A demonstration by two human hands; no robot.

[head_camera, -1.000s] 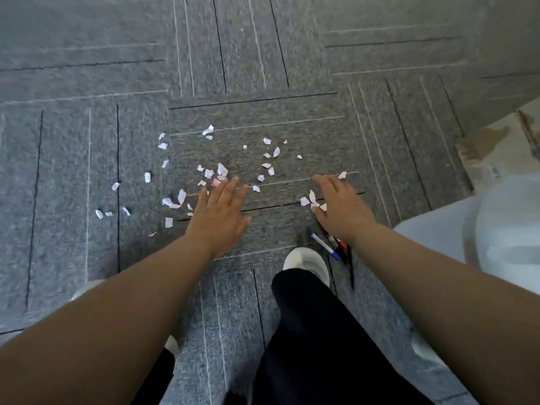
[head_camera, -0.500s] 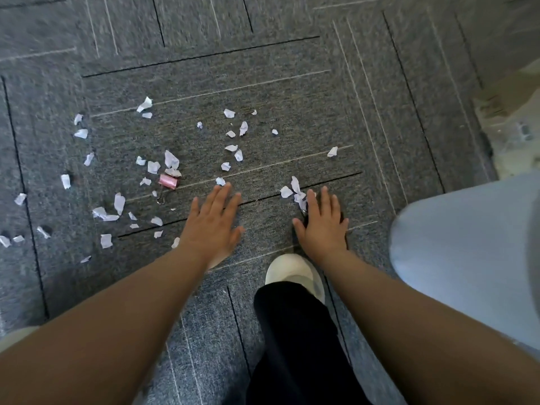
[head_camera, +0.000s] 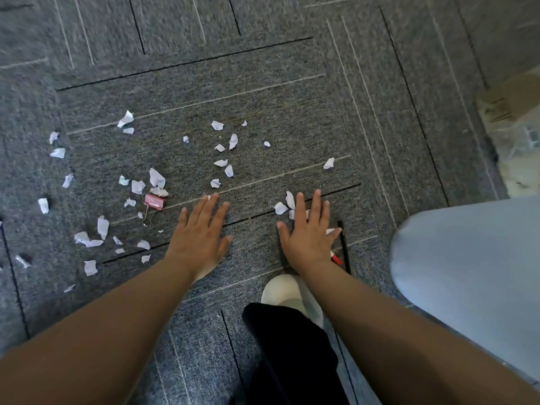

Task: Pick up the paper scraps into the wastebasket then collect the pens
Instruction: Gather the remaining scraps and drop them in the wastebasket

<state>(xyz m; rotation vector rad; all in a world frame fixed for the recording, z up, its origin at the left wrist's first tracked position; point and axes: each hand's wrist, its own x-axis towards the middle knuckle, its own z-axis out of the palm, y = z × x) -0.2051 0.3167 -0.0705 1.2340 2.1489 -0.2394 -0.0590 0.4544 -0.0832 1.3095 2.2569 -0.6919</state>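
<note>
My left hand (head_camera: 201,235) and right hand (head_camera: 309,232) lie flat, fingers spread, holding nothing, probably ready to sweep scraps (head_camera: 157,178) together. Scraps litter the carpet (head_camera: 292,97) far-left; pens (head_camera: 343,249) sit under my right palm; the wastebasket (head_camera: 467,273) is near-right.

- Your carpet (head_camera: 292,97) is grey, crossed by thin black and white lines.
- The paper scraps (head_camera: 157,178) on it are white.
- A binder clip (head_camera: 155,202) is pink.
- Your shoe (head_camera: 287,290) is white, your trouser leg (head_camera: 289,355) black.
- The wastebasket (head_camera: 467,273) is pale blue.
</note>
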